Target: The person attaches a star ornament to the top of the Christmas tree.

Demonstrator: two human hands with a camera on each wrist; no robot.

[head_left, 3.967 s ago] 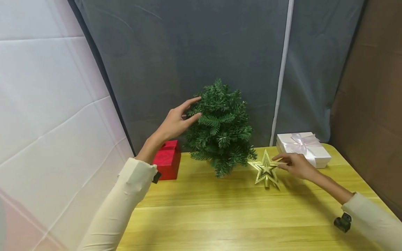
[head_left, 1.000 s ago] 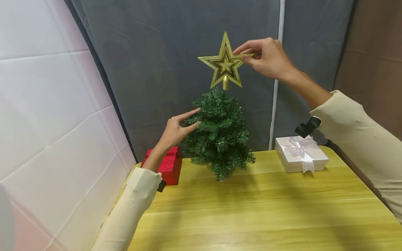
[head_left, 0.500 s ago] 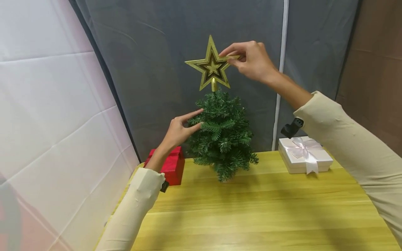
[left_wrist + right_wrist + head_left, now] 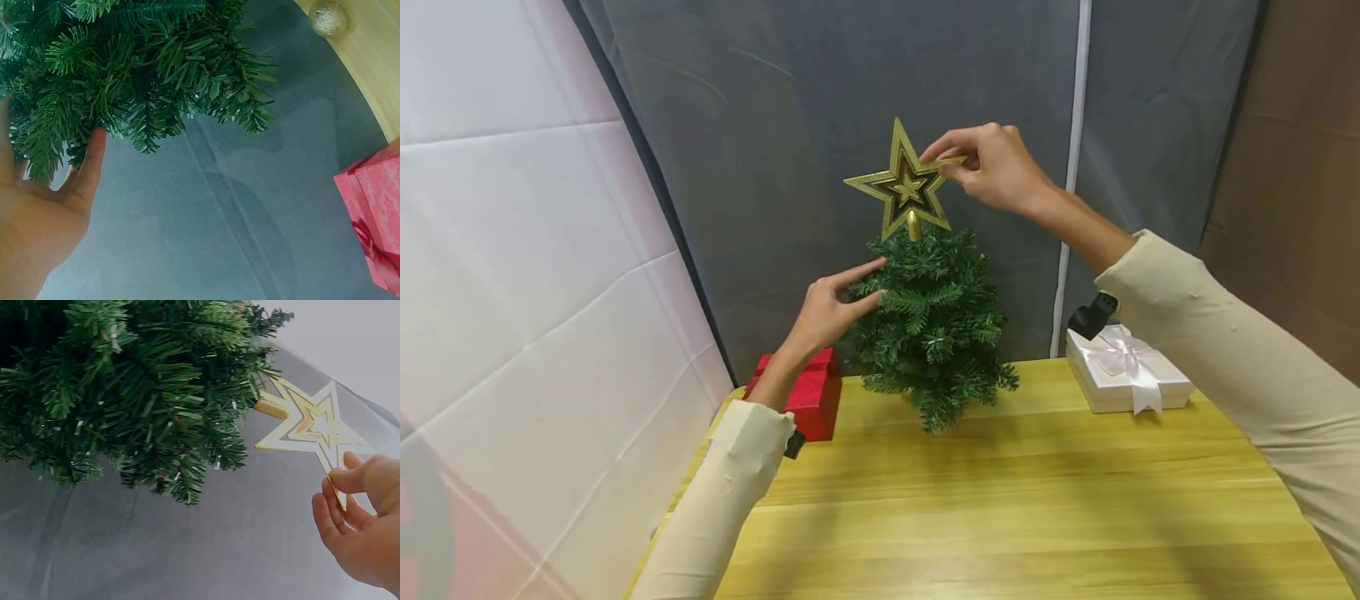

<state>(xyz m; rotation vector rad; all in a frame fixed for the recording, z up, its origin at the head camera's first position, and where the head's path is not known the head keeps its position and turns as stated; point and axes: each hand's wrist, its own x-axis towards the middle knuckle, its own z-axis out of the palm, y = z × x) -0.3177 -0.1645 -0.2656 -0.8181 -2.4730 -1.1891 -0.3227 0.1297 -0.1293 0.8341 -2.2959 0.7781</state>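
Observation:
A small green artificial Christmas tree [image 4: 928, 325] stands upright on the table. At its upper left side, my left hand [image 4: 826, 315] touches the branches, thumb and index finger nearly straight and spread; in the left wrist view needles hide some fingertips. My right hand [image 4: 996, 171] pinches a gold star tree topper [image 4: 907, 187] by its right point, between thumb and fingers. The star is slightly tilted above the treetop, and its short tubular socket [image 4: 271, 405] meets the top needles in the right wrist view. Whether the tip is inside the socket is hidden.
Behind my left forearm sits a red gift box [image 4: 814, 398] on the wooden table [image 4: 970, 500]. A white gift box [image 4: 1127, 375] with a pale ribbon stands at the back right. A gold ball [image 4: 328, 20] lies near the table edge. Dark cloth [image 4: 820, 108] hangs behind.
My right hand picked the star off the table, raised it over the tree, moved it left, then lowered it to the treetop. My left hand stays at the branches.

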